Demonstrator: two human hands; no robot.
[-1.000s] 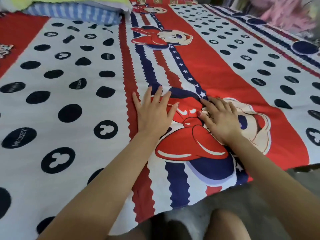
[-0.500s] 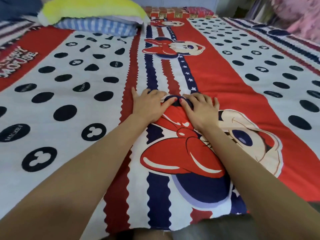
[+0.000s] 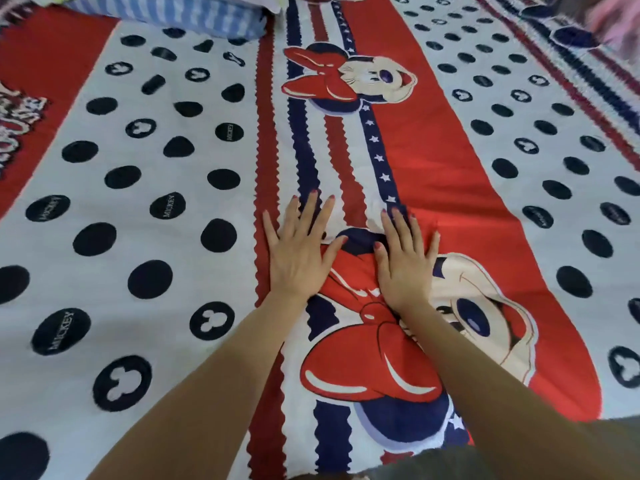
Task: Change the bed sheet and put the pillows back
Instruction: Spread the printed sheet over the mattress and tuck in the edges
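A bed sheet (image 3: 145, 237) printed with black dots, red and navy stripes and cartoon mouse figures lies spread over the bed. My left hand (image 3: 298, 254) lies flat on it with fingers straight and spread, over the red zigzag stripe. My right hand (image 3: 403, 261) lies flat beside it, fingers straight, on the top of the red bow print. The two hands sit side by side, a small gap between them. A blue-and-white striped pillow (image 3: 180, 13) lies at the far left of the bed, partly cut off by the frame's top edge.
The bed's near edge runs along the bottom right, where grey cloth (image 3: 519, 459) of my clothing shows. Blurred pink fabric (image 3: 620, 22) hangs at the top right beyond the bed.
Both hands slid forward along the sheet and their fingers straightened from a curled press half a second ago. The view tilted down, cutting off most of the pillows.
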